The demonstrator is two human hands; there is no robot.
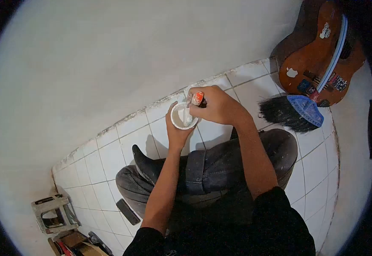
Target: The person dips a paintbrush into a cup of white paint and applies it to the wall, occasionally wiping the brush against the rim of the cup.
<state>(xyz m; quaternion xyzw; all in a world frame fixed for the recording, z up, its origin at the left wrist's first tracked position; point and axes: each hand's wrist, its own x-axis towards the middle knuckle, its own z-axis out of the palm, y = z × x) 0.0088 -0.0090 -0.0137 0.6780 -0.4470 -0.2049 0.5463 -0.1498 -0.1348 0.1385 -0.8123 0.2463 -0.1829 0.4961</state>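
My left hand is wrapped around a small white cup and holds it up in front of the wall. White residue coats the inside of the cup. Above its rim, my right hand grips an orange-handled putty knife, and white smears mark the handle. The tool's whitish lower end reaches into the cup. How deep it goes, and how much is in the cup, I cannot make out. Both hands are above my crossed legs.
A pale wall meets the white tiled floor along a chipped edge. At right, a guitar with stickers leans in the corner, beside a black-bristled broom. A dark phone-like object, a stool and a box are at lower left.
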